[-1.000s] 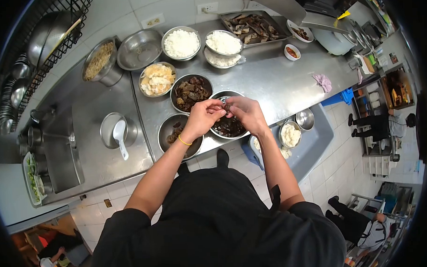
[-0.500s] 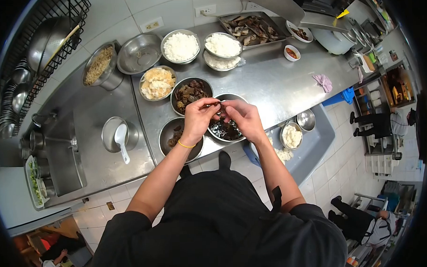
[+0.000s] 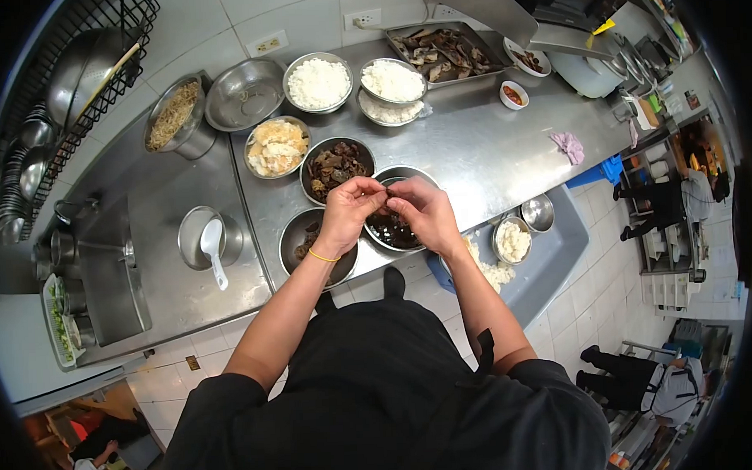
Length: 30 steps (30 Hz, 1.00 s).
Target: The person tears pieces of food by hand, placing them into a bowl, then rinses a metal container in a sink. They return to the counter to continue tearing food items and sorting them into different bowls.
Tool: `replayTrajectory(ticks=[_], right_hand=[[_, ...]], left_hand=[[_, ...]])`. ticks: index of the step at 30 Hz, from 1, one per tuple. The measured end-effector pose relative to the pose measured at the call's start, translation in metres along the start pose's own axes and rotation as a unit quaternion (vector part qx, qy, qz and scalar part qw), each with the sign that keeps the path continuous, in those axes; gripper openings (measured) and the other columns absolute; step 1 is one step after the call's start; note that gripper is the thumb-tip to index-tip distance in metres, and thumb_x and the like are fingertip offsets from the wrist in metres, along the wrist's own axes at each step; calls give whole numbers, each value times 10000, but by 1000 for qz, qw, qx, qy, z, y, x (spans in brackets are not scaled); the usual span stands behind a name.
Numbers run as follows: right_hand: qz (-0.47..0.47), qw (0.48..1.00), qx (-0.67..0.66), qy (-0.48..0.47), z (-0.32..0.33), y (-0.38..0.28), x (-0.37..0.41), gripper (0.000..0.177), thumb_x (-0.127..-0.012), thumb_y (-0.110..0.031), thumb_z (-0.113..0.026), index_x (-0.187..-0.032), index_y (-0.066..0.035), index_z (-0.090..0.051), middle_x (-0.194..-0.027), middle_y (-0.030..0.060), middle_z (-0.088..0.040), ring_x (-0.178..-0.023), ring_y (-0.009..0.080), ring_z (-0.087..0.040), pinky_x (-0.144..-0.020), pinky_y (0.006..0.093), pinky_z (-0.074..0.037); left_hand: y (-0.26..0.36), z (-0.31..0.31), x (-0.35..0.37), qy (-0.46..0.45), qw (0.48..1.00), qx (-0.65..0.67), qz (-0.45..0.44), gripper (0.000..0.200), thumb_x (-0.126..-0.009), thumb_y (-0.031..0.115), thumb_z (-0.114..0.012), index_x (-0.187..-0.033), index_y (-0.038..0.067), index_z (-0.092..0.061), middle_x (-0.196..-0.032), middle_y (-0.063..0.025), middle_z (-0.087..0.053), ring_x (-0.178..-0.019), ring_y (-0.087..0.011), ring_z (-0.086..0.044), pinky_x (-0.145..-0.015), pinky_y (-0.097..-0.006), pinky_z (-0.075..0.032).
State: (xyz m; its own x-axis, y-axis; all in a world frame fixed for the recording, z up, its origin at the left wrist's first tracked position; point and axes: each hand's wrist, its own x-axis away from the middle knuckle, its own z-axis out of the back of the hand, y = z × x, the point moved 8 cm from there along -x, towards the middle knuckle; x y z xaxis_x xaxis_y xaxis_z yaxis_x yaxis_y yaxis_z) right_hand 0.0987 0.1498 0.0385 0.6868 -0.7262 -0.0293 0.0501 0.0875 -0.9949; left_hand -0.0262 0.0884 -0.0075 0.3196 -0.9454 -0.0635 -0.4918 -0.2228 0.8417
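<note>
"How is the left hand (image 3: 342, 217) placed?"
"Pinching a small dark piece (image 3: 389, 194) together with the right hand (image 3: 432, 216)."
"And where is that piece?"
"Above the metal bowl (image 3: 403, 171) of dark contents (image 3: 394, 234), near the edge of the surface (image 3: 493, 152)."

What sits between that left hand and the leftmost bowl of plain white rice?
A metal bowl of dark brown pieces, plus steel counter, in the head view.

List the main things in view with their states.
Left hand: fingertips pinched on small dark piece
Right hand: fingertips pinched on same piece
Bowl below hands: part-filled, dark and wet
Wide back bowl: nearly empty
White rice: heaped
White spoon: resting in metal pot
Pink cloth: crumpled
</note>
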Motion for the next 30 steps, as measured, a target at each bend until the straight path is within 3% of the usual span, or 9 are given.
replayTrajectory(ticks=[1,3,7,9,13,16,19,22,30], right_hand=[[0,1000,0,0,0,2,-1,221,-856,-3,-698,-1071,-4,-650,-824,43,-624,-755,131,-630,-624,258,-509],[189,958,203,70,4,-29,5,184,-824,14,-699,-1005,11,-663,-851,111,-643,-750,231,-657,-653,312,-526],[135,976,141,99,5,-25,6,156,-807,33,-680,-961,11,-669,-882,155,-647,-767,313,-658,-682,352,-533],[214,943,237,96,1,-36,9,122,-806,35,-671,-924,5,-674,-870,145,-646,-767,313,-659,-690,365,-532],[216,939,244,107,1,-32,9,103,-798,45,-663,-889,0,-682,-846,149,-645,-767,315,-654,-671,366,-527],[163,958,211,101,5,-23,7,81,-808,45,-669,-877,5,-687,-810,125,-646,-763,261,-653,-668,330,-513],[-3,988,-45,146,15,18,3,31,-856,12,-684,-879,12,-705,-795,41,-653,-770,132,-610,-716,275,-486],[-44,961,-200,187,11,34,5,39,-858,0,-697,-886,2,-724,-849,46,-653,-809,134,-601,-748,271,-482],[-31,964,-227,133,-1,57,6,50,-813,25,-731,-855,-1,-725,-935,55,-620,-882,137,-575,-798,270,-460]], left_hand=[[-5,2,1,6,999,14,45,161,-937,31,-630,-1093,-5,-644,-1012,-65,-671,-867,-113,-648,-748,-265,-564],[-7,-2,3,11,995,30,91,164,-954,52,-614,-1108,0,-638,-1018,-64,-670,-874,-121,-648,-760,-278,-565],[-4,-12,7,23,993,27,110,178,-961,70,-607,-1108,-23,-645,-1004,-82,-682,-874,-146,-669,-770,-306,-585],[-5,-11,6,27,993,-2,113,167,-956,72,-614,-1079,-32,-655,-1006,-92,-681,-900,-162,-677,-786,-332,-599],[-9,-10,6,48,992,9,115,146,-954,82,-620,-1039,-30,-659,-995,-90,-678,-893,-162,-676,-797,-345,-603],[-8,-12,6,44,992,17,120,130,-959,97,-617,-1001,-20,-652,-992,-81,-668,-897,-164,-673,-801,-362,-606],[-9,-16,5,44,991,34,124,131,-969,112,-606,-1014,-8,-631,-1006,-73,-655,-918,-163,-665,-805,-363,-605],[-8,-18,3,55,990,44,123,138,-976,126,-598,-1048,9,-610,-1023,-64,-647,-943,-157,-657,-804,-361,-604],[-9,-4,13,63,989,-3,133,164,-929,65,-654,-1077,-7,-660,-1010,-90,-696,-880,-142,-672,-785,-272,-571]])
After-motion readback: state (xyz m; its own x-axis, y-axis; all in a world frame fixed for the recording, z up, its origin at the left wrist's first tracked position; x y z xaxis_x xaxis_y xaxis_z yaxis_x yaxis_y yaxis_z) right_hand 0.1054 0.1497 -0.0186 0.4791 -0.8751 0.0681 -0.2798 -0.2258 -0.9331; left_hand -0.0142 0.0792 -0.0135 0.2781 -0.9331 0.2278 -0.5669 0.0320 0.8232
